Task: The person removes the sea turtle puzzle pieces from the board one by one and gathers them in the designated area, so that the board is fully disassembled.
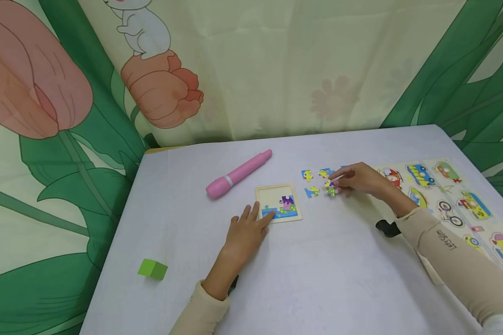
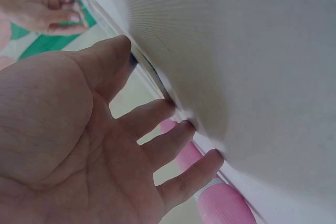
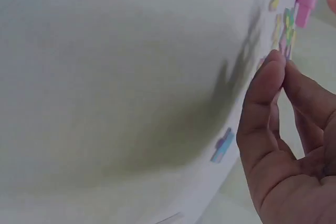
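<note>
My right hand (image 1: 358, 179) pinches a small jigsaw piece (image 1: 331, 191) between thumb and fingertips, above the table. Green, yellow and purple show on the piece (image 3: 287, 31) in the right wrist view. Around it lie several loose pieces, among them a blue-and-yellow piece (image 1: 312, 191). My left hand (image 1: 243, 235) rests at the near left corner of a square wooden puzzle tray (image 1: 297, 201), fingers spread, with fingertips touching its edge and the table. Joined blue and purple pieces (image 1: 282, 209) fill the tray's lower and right part; bare wood shows elsewhere.
A pink marker-shaped object (image 1: 239, 174) with a pale band lies behind the tray. At the left stands a green cube (image 1: 152, 269). A large board with vehicle pictures (image 1: 442, 188) covers the right side, partly behind my right arm. A printed curtain (image 1: 276, 70) hangs beyond the table.
</note>
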### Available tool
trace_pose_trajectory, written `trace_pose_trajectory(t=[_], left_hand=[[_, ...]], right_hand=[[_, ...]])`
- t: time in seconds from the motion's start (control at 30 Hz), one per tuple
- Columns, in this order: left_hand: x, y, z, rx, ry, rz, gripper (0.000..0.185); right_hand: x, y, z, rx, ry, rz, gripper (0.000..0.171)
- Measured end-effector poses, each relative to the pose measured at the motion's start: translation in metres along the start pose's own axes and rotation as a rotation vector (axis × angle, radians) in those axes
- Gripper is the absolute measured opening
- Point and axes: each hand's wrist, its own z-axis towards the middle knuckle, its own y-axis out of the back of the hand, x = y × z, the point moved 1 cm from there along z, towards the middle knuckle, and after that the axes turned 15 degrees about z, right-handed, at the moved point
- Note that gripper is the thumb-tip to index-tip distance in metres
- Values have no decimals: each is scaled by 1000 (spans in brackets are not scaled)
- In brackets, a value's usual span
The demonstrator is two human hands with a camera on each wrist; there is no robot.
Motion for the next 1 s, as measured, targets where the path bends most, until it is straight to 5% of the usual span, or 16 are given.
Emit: trace_pose_trajectory(t=[0.33,0.63,1.0], left_hand=[[0,-1,-1,-15,-4,-4,47],[0,1,-2,-43,-4,11,46],[0,0,-2,-26,-2,11,47]], right_hand=[[-5,1,5,-8,4,-126,21],[1,-11,4,-68,105,-319,17],[4,-19,4,-96,99,-343,19]])
